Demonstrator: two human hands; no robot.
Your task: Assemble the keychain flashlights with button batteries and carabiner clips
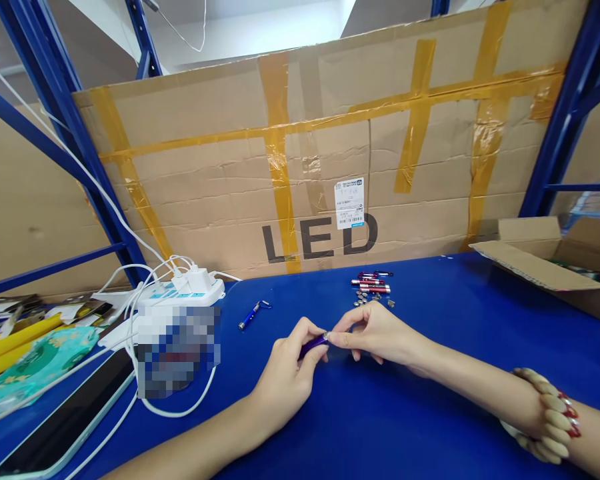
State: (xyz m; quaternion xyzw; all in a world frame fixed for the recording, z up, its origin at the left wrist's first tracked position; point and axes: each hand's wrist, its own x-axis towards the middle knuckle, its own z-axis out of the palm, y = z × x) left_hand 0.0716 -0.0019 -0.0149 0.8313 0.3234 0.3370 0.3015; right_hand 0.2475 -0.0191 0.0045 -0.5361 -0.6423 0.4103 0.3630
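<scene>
Held in my left hand is a small purple mini flashlight, its tube lying between thumb and fingers and its end turned to the right. My right hand pinches that silvery end between thumb and forefinger; whether a separate small part is there is hidden by the fingertips. Beyond my right hand lie several red mini flashlights and a little pile of silvery button cells. A blue mini flashlight with a clip rests on the table to the left of my hands.
A white power strip with plugs and looping cables stands at the back left. Nearer lie a phone and a yellow item. An open cardboard box sits at the right. Taped cardboard closes off the blue table's back.
</scene>
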